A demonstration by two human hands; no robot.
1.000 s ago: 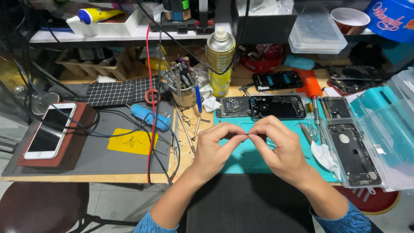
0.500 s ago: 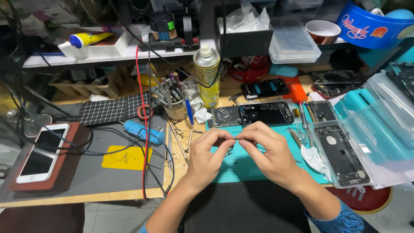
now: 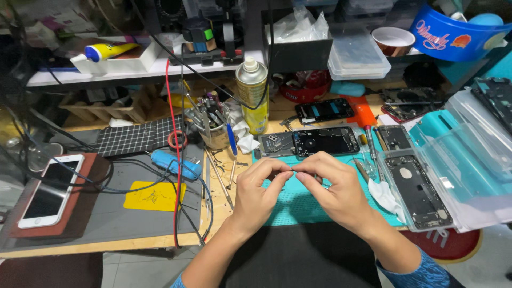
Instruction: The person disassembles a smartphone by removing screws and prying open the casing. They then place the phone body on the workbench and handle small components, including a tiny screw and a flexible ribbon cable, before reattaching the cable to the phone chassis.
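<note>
While both hands meet over the teal mat (image 3: 298,205), the left hand (image 3: 256,194) and right hand (image 3: 333,189) pinch fingertips together around something too small to tell. Just beyond them lies an opened phone body (image 3: 325,141) on the surface. Another stripped phone frame (image 3: 418,192) sits right of the right hand; a white phone (image 3: 50,189) lies well left.
</note>
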